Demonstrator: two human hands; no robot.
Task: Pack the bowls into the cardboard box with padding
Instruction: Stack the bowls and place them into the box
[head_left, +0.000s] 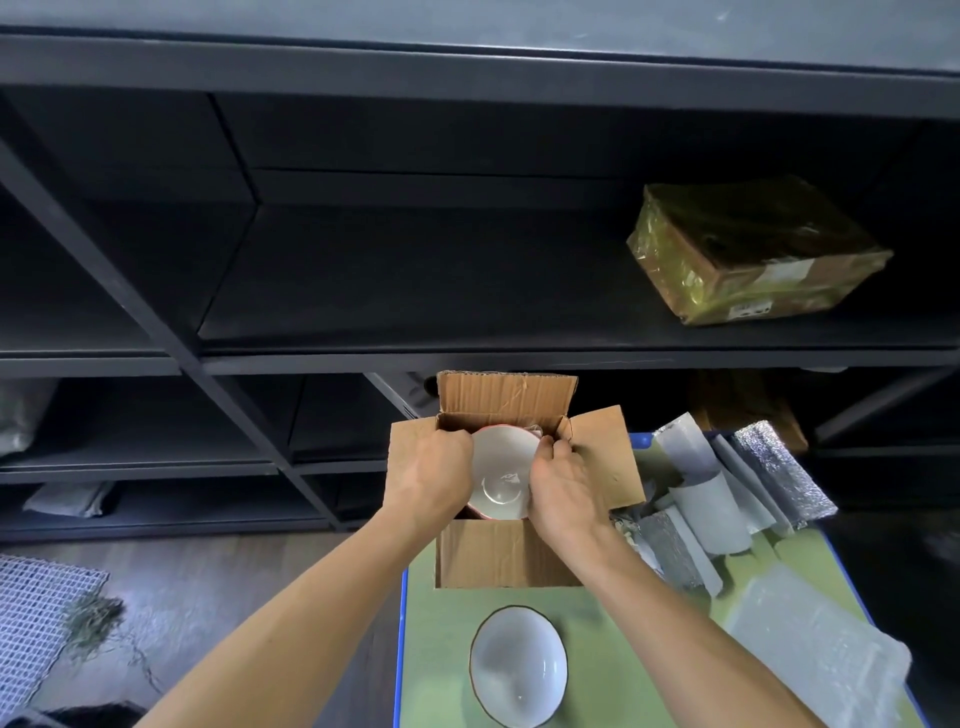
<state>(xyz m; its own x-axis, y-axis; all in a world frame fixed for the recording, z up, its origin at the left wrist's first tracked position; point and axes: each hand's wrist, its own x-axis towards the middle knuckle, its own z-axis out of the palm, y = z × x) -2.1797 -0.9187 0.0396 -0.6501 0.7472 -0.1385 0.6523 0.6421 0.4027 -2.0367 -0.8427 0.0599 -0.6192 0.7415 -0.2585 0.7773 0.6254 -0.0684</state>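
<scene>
Holding item one: bowl (501, 480), white inside, red-rimmed, tilted in the mouth of the cardboard box (501, 556), between my two hands. Left hand (434, 467) is curled over its left rim; right hand (563, 486) grips the right rim. Likely ceramic: stiff, glazed and slippery, fairly heavy, prone to chip at the edge. Best taken at opposite rims and lowered gently.

Item two: second bowl (517, 665), upright on the worktop (441, 649), nearer me than both hands, untouched.

Padding: foam sheets (709, 512) and bubble wrap (821, 665), right of my right hand; soft, light.
</scene>
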